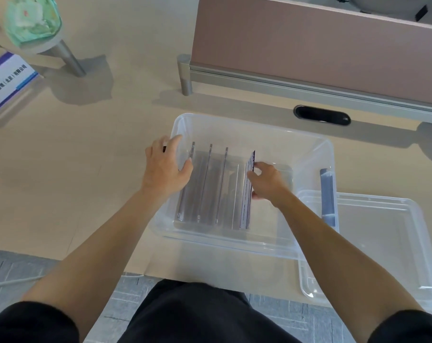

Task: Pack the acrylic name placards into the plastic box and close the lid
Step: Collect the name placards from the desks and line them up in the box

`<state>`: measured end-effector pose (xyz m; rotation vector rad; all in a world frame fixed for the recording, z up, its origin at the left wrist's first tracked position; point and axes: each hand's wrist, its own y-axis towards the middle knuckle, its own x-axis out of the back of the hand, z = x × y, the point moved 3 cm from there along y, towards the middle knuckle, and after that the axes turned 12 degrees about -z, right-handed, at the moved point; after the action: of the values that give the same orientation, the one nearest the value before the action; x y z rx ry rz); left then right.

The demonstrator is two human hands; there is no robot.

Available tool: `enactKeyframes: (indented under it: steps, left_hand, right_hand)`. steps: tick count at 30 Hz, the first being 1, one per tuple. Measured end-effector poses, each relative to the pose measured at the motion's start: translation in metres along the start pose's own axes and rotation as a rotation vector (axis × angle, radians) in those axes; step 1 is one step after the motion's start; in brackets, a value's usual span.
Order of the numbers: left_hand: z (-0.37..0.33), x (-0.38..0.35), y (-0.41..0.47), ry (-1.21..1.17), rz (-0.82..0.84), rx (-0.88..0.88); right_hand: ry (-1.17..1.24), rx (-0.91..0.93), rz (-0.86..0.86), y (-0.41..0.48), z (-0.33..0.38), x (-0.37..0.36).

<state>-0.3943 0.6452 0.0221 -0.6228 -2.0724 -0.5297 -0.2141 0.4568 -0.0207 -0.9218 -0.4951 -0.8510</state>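
A clear plastic box [309,144] stands on the beige desk in front of me. Three acrylic placards [210,184] stand upright in a row in its left half. A fourth placard [246,194] with a printed purple-edged insert stands to their right, and my right hand [267,181] grips it inside the box. My left hand [166,167] rests on the box's left rim, thumb inside near the leftmost placard. The clear lid [383,243] lies flat at the right, partly under the box. One more placard [10,80] stands at the far left of the desk.
A pink partition screen [309,40] on a metal rail runs behind the box, with a black cable grommet [321,115] in the desk. A pale stand holding a green packet [31,18] is at the back left. A blue-grey handle [327,194] sits on the box's right rim.
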Motion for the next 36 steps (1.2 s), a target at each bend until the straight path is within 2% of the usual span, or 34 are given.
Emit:
enactKeyframes:
  steps: [13, 36]
  left_hand:
    - [-0.007, 0.003, -0.002, -0.063, -0.053, 0.087]
    - [-0.003, 0.001, -0.001, -0.063, -0.067, 0.089]
  right_hand:
    - [0.038, 0.06, 0.074, -0.012, 0.021, -0.004]
    - [0.014, 0.04, 0.087, -0.009, 0.02, -0.012]
